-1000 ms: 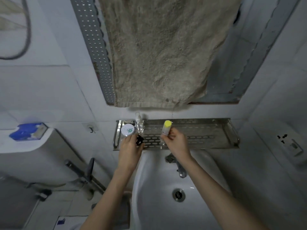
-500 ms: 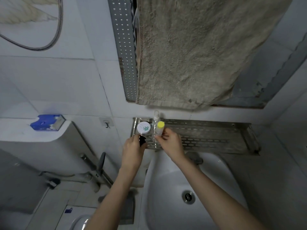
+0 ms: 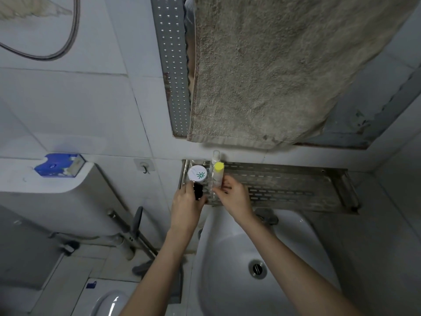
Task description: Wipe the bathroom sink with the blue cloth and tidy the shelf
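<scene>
A perforated metal shelf [image 3: 291, 190] hangs on the wall above the white sink [image 3: 230, 258]. At its left end stand a white-lidded jar [image 3: 197, 173], a clear bottle [image 3: 215, 156] and a yellow-capped tube [image 3: 219, 175]. My right hand [image 3: 232, 197] pinches the lower part of the yellow-capped tube. My left hand [image 3: 185, 201] holds a small black item [image 3: 198, 191] just below the jar. A blue cloth [image 3: 58, 165] lies on the toilet tank at the left.
A beige towel [image 3: 284, 69] hangs above the shelf, over a perforated metal frame [image 3: 173, 65]. The tap [image 3: 266, 218] sits under the shelf, the drain [image 3: 257, 269] lower right. A toilet tank [image 3: 45, 185], pipes and a hook [image 3: 144, 167] are on the left.
My right hand carried the yellow-capped tube leftward along the shelf, and it now stands against the clear bottle beside the jar. The view shifted left. My left hand stayed at the jar.
</scene>
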